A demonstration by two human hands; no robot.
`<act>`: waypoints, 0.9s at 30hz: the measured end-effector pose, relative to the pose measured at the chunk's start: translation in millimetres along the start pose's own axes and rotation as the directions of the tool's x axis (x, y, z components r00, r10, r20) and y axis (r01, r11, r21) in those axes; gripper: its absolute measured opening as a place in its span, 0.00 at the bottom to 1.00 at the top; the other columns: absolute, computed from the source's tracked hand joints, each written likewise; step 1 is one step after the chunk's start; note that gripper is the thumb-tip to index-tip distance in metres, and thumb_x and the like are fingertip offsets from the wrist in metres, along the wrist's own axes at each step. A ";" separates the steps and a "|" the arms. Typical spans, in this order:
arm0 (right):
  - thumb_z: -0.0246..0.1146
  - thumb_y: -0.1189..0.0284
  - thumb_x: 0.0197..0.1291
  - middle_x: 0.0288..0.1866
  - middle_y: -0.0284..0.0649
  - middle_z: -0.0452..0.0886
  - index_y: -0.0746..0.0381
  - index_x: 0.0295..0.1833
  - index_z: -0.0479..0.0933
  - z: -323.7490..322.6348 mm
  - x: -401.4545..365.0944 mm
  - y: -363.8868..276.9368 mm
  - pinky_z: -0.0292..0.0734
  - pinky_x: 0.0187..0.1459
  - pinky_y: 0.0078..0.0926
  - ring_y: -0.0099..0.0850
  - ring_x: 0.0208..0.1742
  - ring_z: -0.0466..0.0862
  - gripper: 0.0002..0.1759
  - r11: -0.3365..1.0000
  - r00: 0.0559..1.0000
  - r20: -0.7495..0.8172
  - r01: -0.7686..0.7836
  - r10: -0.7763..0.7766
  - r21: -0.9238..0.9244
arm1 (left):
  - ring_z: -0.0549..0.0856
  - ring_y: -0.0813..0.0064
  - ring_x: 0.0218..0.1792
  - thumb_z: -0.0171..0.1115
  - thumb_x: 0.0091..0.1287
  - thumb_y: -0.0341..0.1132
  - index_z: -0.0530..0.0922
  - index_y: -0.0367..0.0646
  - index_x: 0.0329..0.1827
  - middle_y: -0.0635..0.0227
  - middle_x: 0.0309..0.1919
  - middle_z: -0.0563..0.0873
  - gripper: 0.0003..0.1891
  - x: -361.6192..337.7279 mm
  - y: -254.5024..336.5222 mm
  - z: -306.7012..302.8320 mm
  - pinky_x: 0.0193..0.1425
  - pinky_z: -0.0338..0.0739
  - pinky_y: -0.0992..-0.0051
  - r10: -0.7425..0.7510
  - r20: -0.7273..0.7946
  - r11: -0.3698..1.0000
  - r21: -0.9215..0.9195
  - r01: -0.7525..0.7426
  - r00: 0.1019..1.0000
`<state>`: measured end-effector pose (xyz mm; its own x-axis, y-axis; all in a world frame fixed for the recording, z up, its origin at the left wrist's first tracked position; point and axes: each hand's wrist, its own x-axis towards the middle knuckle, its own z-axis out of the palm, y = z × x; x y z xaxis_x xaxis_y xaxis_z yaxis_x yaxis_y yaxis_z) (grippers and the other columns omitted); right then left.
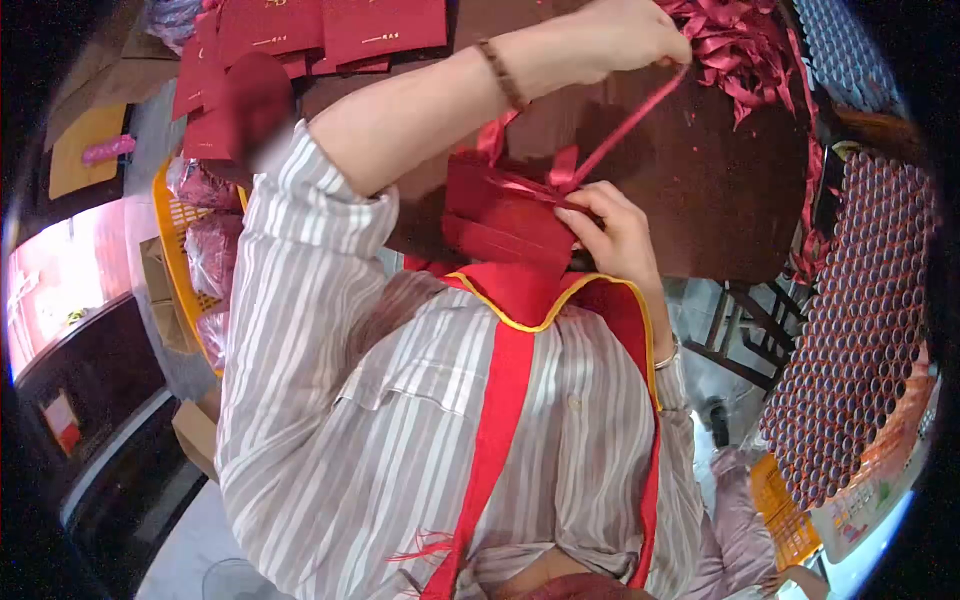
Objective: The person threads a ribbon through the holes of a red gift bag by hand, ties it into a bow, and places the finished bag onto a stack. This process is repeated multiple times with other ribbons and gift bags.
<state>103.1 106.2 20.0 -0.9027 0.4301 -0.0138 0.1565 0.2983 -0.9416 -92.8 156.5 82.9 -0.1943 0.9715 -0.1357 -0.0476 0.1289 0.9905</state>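
Note:
My left hand is raised above the table's far side and pinches the end of a narrow red ribbon, which is stretched taut. My right hand is lower, with thumb and fingers closed on the right edge of a red gift bag, where the ribbon meets it. Shiny ribbon loops stand up from the bag's upper edge. The bag lies close to my body, just beyond my red apron with yellow trim. How the ribbon is threaded there I cannot make out.
On the dark table lie flat red pieces with gold lettering and a heap of red ribbons. A yellow crate with plastic-wrapped red bundles stands left. Rows of small round items and another yellow crate are right.

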 end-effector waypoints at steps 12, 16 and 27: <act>0.64 0.74 0.58 0.26 0.27 0.76 0.63 0.44 0.75 -25.9 0.8 13.9 0.68 0.27 0.11 0.12 0.24 0.72 0.09 0.841 0.917 -0.030 -0.351 0.397 0.413 | 0.77 0.84 0.37 0.55 0.68 0.44 0.80 0.36 0.40 0.74 0.30 0.81 0.17 -80.0 -51.0 -71.0 0.41 0.72 0.81 -0.004 -0.082 0.982 0.189 0.019 0.997; 0.64 0.75 0.57 0.29 0.26 0.76 0.63 0.42 0.75 -32.8 12.7 9.6 0.68 0.29 0.10 0.11 0.26 0.72 0.08 0.854 0.944 0.014 -0.303 0.328 0.422 | 0.76 0.86 0.36 0.56 0.67 0.46 0.81 0.36 0.33 0.75 0.29 0.81 0.18 -112.5 -53.2 -61.8 0.42 0.68 0.82 -0.233 -0.169 0.955 0.148 0.259 0.958; 0.63 0.75 0.58 0.33 0.31 0.79 0.62 0.51 0.68 -13.9 11.2 11.3 0.70 0.26 0.11 0.14 0.27 0.77 0.16 0.815 0.904 0.135 -0.424 0.405 0.396 | 0.81 0.59 0.28 0.60 0.56 0.44 0.79 0.42 0.27 0.57 0.24 0.81 0.13 -104.2 -66.7 -69.2 0.33 0.73 0.64 -0.102 -0.187 0.667 0.716 0.206 0.977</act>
<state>100.3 126.2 13.8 -0.8069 0.3951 -0.4390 0.3514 -0.2763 -0.8945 -137.1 33.0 29.5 -0.3679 0.8990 -0.2377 0.6297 0.4290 0.6476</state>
